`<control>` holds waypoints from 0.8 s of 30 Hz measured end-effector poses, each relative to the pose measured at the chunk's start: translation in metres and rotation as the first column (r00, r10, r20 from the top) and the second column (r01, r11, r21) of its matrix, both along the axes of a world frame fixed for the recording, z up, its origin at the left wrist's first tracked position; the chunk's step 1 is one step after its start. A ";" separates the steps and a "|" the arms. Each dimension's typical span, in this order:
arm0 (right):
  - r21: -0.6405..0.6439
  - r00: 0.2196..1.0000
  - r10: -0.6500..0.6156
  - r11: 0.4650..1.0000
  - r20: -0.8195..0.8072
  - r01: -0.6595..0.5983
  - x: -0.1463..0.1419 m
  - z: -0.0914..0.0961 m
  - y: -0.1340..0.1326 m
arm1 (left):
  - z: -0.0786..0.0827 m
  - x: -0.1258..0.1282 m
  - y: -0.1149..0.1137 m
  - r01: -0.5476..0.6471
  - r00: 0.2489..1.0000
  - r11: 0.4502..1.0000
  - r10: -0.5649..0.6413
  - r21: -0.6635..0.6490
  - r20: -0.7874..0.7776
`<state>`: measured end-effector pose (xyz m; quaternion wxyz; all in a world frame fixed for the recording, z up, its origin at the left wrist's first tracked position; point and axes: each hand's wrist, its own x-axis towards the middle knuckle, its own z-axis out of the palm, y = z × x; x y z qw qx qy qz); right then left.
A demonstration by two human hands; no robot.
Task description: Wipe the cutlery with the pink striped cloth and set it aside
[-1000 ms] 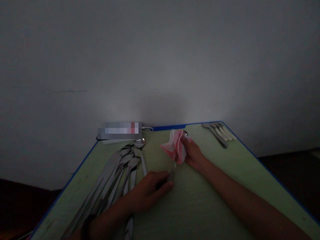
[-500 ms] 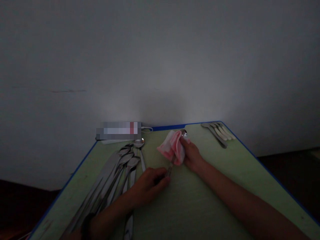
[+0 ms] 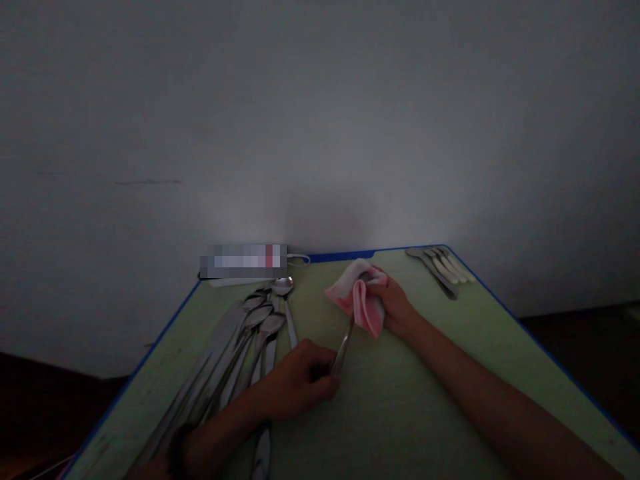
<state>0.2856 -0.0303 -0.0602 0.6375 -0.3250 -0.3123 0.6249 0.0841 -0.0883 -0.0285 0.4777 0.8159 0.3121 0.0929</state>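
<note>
My left hand (image 3: 295,385) is closed round the handle end of a metal spoon (image 3: 344,347), which slants up to the right. The spoon's bowl end is wrapped in a pink and white cloth (image 3: 361,301). My right hand (image 3: 397,305) grips that cloth round the spoon, fingers pressed together. Both hands work over the middle of a light green table (image 3: 425,400) with a blue edge.
Several spoons and knives (image 3: 235,347) lie fanned out on the table's left side. A small group of spoons (image 3: 440,267) lies at the far right corner. A white object with a cable (image 3: 245,263) sits at the far edge by the wall.
The cloth has slid up over the spoon's bowl, which showed above it before. More of the handle is now bare between my hands. My left hand shifted slightly down.
</note>
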 end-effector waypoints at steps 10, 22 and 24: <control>-0.010 0.994 -0.101 0.995 0.051 0.102 -0.008 0.001 -0.003 | 0.003 0.000 0.000 0.002 0.998 0.991 0.006 -0.134 0.060; -0.040 0.998 0.051 0.998 -0.041 -0.053 -0.002 0.001 -0.001 | 0.003 0.001 0.001 -0.064 0.997 0.984 0.070 -0.164 0.031; -0.061 0.992 0.099 0.993 -0.080 -0.104 0.002 0.002 0.000 | 0.003 0.003 0.001 -0.071 0.997 0.992 0.073 -0.108 0.017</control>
